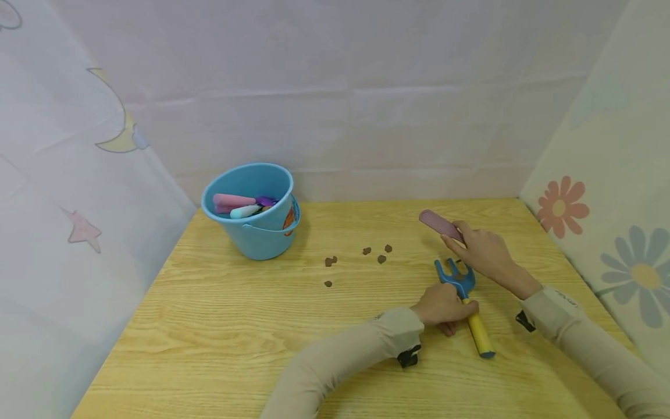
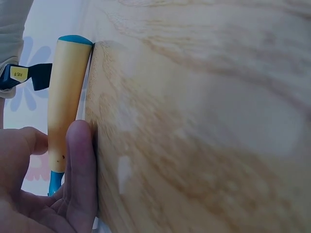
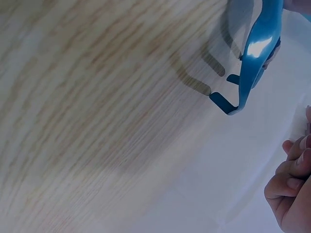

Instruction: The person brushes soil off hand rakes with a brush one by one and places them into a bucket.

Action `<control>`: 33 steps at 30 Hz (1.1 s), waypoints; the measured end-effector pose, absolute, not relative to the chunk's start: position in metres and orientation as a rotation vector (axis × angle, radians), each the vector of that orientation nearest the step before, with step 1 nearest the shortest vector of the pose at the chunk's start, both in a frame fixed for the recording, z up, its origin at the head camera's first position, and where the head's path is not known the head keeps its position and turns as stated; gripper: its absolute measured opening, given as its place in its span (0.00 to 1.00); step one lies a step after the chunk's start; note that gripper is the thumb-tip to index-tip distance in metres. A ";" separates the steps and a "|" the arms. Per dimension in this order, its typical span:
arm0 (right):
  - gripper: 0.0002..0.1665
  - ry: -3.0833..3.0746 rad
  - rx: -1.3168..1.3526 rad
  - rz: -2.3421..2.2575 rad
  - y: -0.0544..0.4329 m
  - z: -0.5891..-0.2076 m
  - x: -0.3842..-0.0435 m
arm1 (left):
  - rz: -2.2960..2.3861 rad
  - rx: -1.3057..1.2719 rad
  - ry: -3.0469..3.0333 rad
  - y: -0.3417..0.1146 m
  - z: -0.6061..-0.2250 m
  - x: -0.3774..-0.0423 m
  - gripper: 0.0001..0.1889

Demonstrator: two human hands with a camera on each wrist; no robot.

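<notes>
My left hand (image 1: 442, 304) pinches a small garden fork near where its yellow handle (image 1: 480, 334) meets the blue tined head (image 1: 462, 283). In the left wrist view, thumb and fingers lie on either side of that handle (image 2: 67, 97), its blue end cap upward. Brown bits cling to the fork's head. Just beyond the tines, my right hand (image 1: 484, 253) grips a flat mauve bar with a rounded end (image 1: 439, 224), which points to the far left. The right wrist view shows the bent blue tines (image 3: 257, 53) over the table and the curled right fingers (image 3: 294, 182); the bar is out of that view.
A light-blue bucket (image 1: 262, 237) stands at the back left, with pink, pale-blue and purple tools (image 1: 234, 201) inside. Several brown crumbs (image 1: 382, 259) lie mid-table on the wooden tabletop (image 1: 235, 343). Printed cloth walls (image 1: 356, 116) rise at the back and sides.
</notes>
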State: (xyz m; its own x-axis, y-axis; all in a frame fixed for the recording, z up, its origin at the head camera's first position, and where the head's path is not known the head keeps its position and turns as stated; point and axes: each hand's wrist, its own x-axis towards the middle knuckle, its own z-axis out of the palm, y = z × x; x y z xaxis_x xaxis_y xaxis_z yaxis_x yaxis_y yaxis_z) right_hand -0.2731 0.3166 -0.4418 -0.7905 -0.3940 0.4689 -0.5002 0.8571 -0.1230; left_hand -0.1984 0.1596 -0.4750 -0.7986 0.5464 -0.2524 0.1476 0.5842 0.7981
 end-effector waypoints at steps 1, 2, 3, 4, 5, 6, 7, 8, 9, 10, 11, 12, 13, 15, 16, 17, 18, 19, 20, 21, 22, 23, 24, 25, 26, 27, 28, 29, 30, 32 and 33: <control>0.27 -2.598 0.657 0.338 0.317 -0.442 -0.273 | 1.105 0.567 2.347 0.160 -0.474 -0.198 0.32; 0.26 -2.600 0.655 0.339 0.317 -0.442 -0.273 | 1.096 0.580 2.358 0.159 -0.473 -0.198 0.32; 0.26 -2.600 0.654 0.337 0.318 -0.442 -0.274 | 1.089 0.588 2.367 0.159 -0.472 -0.198 0.32; 0.26 -2.599 0.653 0.334 0.318 -0.442 -0.274 | 1.078 0.597 2.377 0.160 -0.471 -0.198 0.32; 0.26 -2.600 0.653 0.333 0.318 -0.442 -0.274 | 1.067 0.594 2.384 0.160 -0.471 -0.198 0.32; 0.25 -2.600 0.653 0.330 0.318 -0.442 -0.274 | 1.061 0.587 2.388 0.160 -0.470 -0.199 0.32; 0.25 -2.600 0.653 0.328 0.318 -0.442 -0.274 | 1.069 0.577 2.384 0.161 -0.470 -0.199 0.31; 0.25 -2.599 0.653 0.327 0.318 -0.442 -0.274 | 1.080 0.555 2.376 0.161 -0.470 -0.199 0.30; 0.25 -2.597 0.653 0.328 0.318 -0.442 -0.274 | 1.093 0.533 2.367 0.161 -0.470 -0.199 0.29; 0.25 -2.596 0.652 0.329 0.318 -0.442 -0.273 | 1.102 0.514 2.359 0.161 -0.471 -0.199 0.29; 0.25 -2.596 0.650 0.329 0.318 -0.442 -0.273 | 1.115 0.496 2.351 0.162 -0.471 -0.200 0.28; 0.25 -2.593 0.648 0.329 0.318 -0.442 -0.272 | 1.131 0.487 2.342 0.161 -0.471 -0.200 0.28; 0.25 -2.591 0.648 0.328 0.318 -0.442 -0.272 | 1.143 0.479 2.333 0.161 -0.472 -0.200 0.28; 0.25 -2.589 0.648 0.326 0.318 -0.442 -0.271 | 1.173 0.475 2.313 0.160 -0.473 -0.200 0.28; 0.25 -2.589 0.648 0.324 0.318 -0.442 -0.271 | 1.190 0.475 2.301 0.159 -0.473 -0.200 0.28; 0.25 -2.590 0.649 0.321 0.318 -0.442 -0.271 | 1.211 0.470 2.284 0.158 -0.473 -0.200 0.27; 0.25 -2.592 0.651 0.324 0.318 -0.442 -0.271 | 1.236 0.463 2.262 0.157 -0.473 -0.199 0.27; 0.25 -2.596 0.651 0.324 0.318 -0.442 -0.270 | 1.260 0.456 2.240 0.156 -0.473 -0.199 0.27; 0.25 -2.600 0.652 0.328 0.318 -0.443 -0.270 | 1.280 0.449 2.220 0.155 -0.472 -0.199 0.26; 0.25 -2.605 0.651 0.332 0.318 -0.443 -0.270 | 1.287 0.441 2.206 0.154 -0.472 -0.198 0.26; 0.25 -2.611 0.649 0.336 0.318 -0.444 -0.269 | 1.298 0.434 2.190 0.153 -0.472 -0.198 0.26; 0.25 -2.617 0.645 0.341 0.318 -0.444 -0.269 | 1.303 0.432 2.177 0.151 -0.471 -0.198 0.25; 0.25 -2.622 0.641 0.343 0.318 -0.445 -0.268 | 1.301 0.436 2.171 0.150 -0.470 -0.198 0.25; 0.26 -2.625 0.637 0.340 0.318 -0.445 -0.268 | 1.295 0.439 2.173 0.148 -0.469 -0.198 0.25; 0.26 -2.629 0.633 0.343 0.319 -0.446 -0.268 | 1.287 0.444 2.177 0.147 -0.468 -0.199 0.25; 0.26 -2.631 0.628 0.341 0.319 -0.446 -0.267 | 1.284 0.446 2.178 0.145 -0.468 -0.199 0.25; 0.26 -2.632 0.623 0.336 0.319 -0.446 -0.267 | 1.290 0.446 2.178 0.144 -0.467 -0.199 0.25; 0.26 -2.633 0.618 0.333 0.319 -0.447 -0.267 | 1.290 0.450 2.183 0.143 -0.467 -0.200 0.25; 0.26 -2.631 0.617 0.329 0.320 -0.447 -0.267 | 1.296 0.453 2.187 0.141 -0.466 -0.201 0.25; 0.26 -2.625 0.618 0.333 0.320 -0.446 -0.267 | 1.293 0.459 2.209 0.138 -0.467 -0.203 0.25; 0.25 -2.621 0.619 0.334 0.319 -0.446 -0.266 | 1.289 0.462 2.218 0.137 -0.467 -0.203 0.25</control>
State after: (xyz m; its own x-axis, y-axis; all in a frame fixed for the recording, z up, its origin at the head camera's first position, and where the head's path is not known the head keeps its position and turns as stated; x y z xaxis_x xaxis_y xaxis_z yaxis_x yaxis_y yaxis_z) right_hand -0.2665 0.3195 -0.4462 -0.8104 -0.3695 0.4546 -0.4717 0.8718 -0.1323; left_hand -0.2035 0.1367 -0.4665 -0.8020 0.5327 -0.2704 0.0288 0.4866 0.8732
